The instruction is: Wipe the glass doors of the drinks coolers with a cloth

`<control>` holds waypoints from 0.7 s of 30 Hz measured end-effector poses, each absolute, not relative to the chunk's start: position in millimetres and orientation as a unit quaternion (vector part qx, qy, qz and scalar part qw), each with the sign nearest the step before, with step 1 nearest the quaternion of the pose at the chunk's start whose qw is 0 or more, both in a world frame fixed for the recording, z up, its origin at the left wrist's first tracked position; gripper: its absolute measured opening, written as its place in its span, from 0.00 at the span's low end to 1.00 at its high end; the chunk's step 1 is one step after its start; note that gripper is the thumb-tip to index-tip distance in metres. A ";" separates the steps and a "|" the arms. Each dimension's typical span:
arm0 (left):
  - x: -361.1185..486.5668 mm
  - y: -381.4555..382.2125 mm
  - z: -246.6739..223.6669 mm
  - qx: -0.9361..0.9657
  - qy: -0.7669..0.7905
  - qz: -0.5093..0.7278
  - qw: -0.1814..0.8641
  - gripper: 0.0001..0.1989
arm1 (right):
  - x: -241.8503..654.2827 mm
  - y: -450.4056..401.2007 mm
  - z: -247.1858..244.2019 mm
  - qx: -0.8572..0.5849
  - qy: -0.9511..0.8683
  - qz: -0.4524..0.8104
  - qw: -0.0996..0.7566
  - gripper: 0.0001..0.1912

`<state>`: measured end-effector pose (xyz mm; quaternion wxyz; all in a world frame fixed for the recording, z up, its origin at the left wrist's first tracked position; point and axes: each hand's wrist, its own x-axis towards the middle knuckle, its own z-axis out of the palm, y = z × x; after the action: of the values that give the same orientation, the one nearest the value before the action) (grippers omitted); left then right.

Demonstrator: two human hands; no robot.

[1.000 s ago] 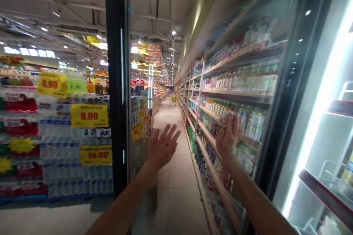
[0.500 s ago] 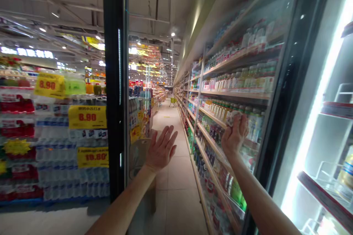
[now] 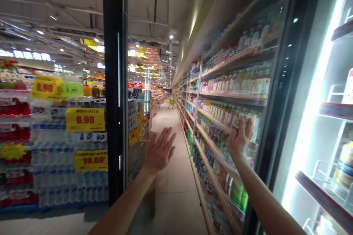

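A glass door (image 3: 190, 191) with a dark frame (image 3: 114, 91) stands in front of me, and shelves show through it. My left hand (image 3: 160, 151) is raised with its palm toward the pane and its fingers stretched out; it holds nothing and appears to rest on the glass. Farther right, my right hand (image 3: 239, 139) presses a crumpled pale cloth (image 3: 236, 122) against the pane. Its fingers bend over the cloth and partly hide it.
At right, a lit cooler interior (image 3: 311, 128) has shelves with bottles (image 3: 344, 163). Stacked water packs (image 3: 55, 161) with yellow price signs (image 3: 85, 120) stand at left. Through the glass, an aisle (image 3: 167, 117) runs back past shelves of drinks and a green cart (image 3: 171, 103).
My right hand has shifted slightly right and down across the glass with the cloth. The left hand stays nearly in place. The view has turned a little to the right.
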<state>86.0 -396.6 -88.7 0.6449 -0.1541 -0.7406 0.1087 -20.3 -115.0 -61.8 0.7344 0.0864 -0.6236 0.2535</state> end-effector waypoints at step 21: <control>84.8 -398.2 -87.9 -0.167 -0.729 0.108 0.654 0.24 | 21.2 -199.5 -89.2 0.310 -0.651 0.116 0.683 0.26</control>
<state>84.8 -398.2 -87.9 0.6544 -0.1671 -0.7295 0.1081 21.2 -199.5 -89.2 0.6829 0.3100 -0.6512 0.1162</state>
